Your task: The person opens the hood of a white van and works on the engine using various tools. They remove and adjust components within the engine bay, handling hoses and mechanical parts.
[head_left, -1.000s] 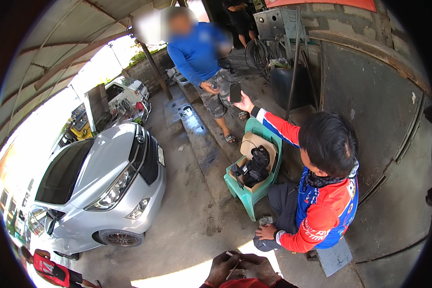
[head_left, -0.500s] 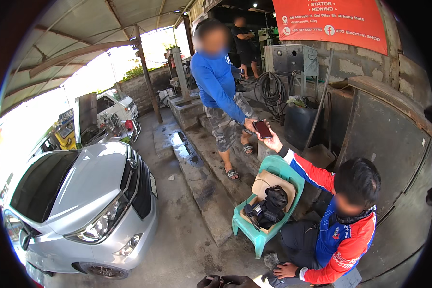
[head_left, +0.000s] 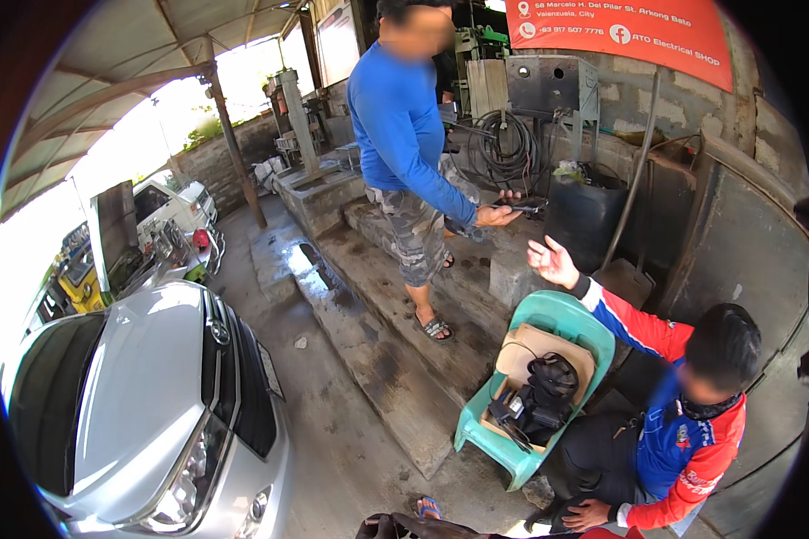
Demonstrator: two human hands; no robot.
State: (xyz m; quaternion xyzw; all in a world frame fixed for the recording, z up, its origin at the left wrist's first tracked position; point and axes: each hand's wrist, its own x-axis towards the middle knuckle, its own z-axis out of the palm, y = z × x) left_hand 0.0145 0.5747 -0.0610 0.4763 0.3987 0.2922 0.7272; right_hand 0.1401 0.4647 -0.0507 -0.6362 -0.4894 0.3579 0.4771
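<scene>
At the bottom edge, only the tops of my two dark-looking hands come into view, close together. My left hand (head_left: 379, 526) has its fingers curled in; what it holds, if anything, is too small and cut off to name. Beside it my right hand (head_left: 436, 528) is bent toward the left one, its fingers also drawn together over something I cannot make out. Ahead of them, a green plastic chair (head_left: 553, 310) bears an open cardboard box (head_left: 521, 355) with black cabled gear (head_left: 548, 395) inside. A sandalled foot (head_left: 429, 508) shows just above my hands.
A seated person (head_left: 692, 431) in a red and blue shirt is at the right. A standing person (head_left: 404, 126) in blue holds a phone (head_left: 523, 206). A silver car (head_left: 144, 377) fills the left; concrete steps (head_left: 395, 359) run between. A black drum (head_left: 589, 216) stands behind.
The phone has passed from the seated person's hand to the standing person, who now holds it. The seated person's arm stays raised, hand open. The view has shifted; my hands remain together.
</scene>
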